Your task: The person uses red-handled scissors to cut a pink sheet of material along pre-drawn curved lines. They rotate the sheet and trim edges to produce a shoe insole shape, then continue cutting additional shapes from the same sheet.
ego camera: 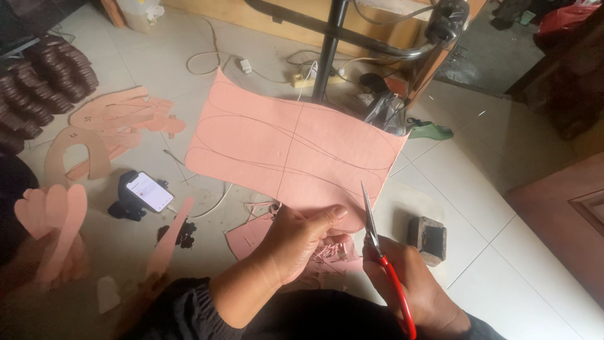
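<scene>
left hand (296, 242) gripping the lower edge of a pink pencil-marked sheet (292, 148), right hand (412, 280) clasping red-handled scissors (380, 249), blades meeting the sheet's edge, phone (149, 191) lying on the tiled floor (491, 208)

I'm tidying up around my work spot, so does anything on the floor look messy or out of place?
Yes. Pink offcuts lie scattered on the tiles under the pink sheet that your left hand holds, and white cables trail loose across the floor. A phone also lies on the floor among the cut pieces.

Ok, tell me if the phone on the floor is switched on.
On: the phone lies face up on the tiles, its screen lit bright white.
</scene>
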Motion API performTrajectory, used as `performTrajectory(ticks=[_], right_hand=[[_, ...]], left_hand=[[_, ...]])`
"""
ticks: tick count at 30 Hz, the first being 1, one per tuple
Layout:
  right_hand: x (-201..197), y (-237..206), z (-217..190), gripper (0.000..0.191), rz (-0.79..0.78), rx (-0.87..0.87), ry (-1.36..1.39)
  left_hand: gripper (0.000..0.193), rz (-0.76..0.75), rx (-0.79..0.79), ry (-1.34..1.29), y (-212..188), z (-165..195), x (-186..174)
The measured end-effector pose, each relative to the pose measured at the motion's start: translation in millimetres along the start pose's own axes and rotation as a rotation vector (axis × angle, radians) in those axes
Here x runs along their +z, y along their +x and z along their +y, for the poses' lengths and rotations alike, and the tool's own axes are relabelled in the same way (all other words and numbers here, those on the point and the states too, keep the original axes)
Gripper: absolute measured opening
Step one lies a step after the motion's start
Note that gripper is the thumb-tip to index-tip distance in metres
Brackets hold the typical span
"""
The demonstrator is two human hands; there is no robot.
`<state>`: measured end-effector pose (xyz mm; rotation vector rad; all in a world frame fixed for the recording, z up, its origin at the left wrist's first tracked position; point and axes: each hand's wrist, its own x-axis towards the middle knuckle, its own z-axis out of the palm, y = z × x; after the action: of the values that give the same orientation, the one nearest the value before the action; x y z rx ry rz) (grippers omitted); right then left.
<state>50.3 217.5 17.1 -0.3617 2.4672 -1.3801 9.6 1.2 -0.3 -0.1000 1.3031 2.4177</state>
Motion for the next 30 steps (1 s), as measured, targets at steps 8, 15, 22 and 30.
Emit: performTrajectory(ticks=[8,15,22,30], right_hand=[[-4,4,-3,0.015,-0.055,0.092,-0.202],[1,2,-1,0.017,-0.044,0.104,-0.153],[0,2,-5,0.02,-0.05,0.145,-0.184],[0,2,-10,0.022,-0.101,0.092,-0.021]], left_hand=[[0.03,-0.039,-0.009,0.114,-4,7,-7],[0.027,-0.016,0.08,0.205,-5,13,-6],[0.029,-0.003,0.017,0.314,-3,15,-10],[0.027,-0.13,0.029,0.393,-4,14,-6]])
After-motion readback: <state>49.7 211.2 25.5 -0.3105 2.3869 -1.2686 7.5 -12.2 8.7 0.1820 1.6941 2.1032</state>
